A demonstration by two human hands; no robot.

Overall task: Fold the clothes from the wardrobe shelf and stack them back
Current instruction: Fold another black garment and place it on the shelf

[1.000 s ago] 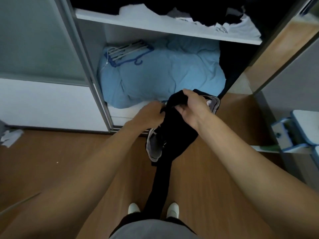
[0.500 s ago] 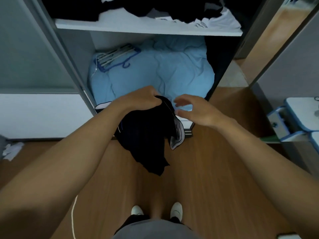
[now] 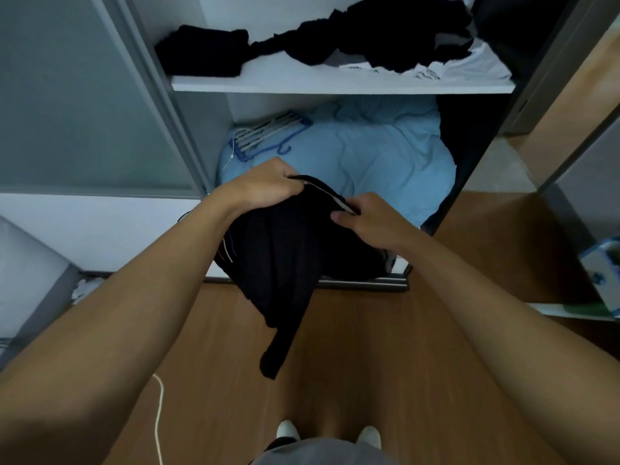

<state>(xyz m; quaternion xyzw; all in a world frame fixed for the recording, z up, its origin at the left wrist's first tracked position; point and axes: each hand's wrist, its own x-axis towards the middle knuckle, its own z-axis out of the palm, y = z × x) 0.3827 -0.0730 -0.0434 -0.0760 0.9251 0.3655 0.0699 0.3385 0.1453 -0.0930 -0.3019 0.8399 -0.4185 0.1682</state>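
Note:
A black garment (image 3: 285, 263) with a pale inner band hangs in front of the open wardrobe, one long end dangling toward the floor. My left hand (image 3: 265, 186) grips its top edge on the left. My right hand (image 3: 365, 219) pinches the same banded edge on the right. Up on the white wardrobe shelf (image 3: 335, 85) lie a folded black stack (image 3: 201, 55) at the left and a loose heap of black and white clothes (image 3: 402, 45) at the right.
Below the shelf a light blue duvet (image 3: 369, 156) fills the compartment, with blue and white hangers (image 3: 268, 132) on it. A grey sliding door (image 3: 84, 95) stands left. A white cord (image 3: 159, 411) lies on the wooden floor. A white-blue object (image 3: 604, 273) sits at right.
My right hand, open and off the garment half a second ago, now pinches its banded edge. The camera has tilted up, showing more of the shelf.

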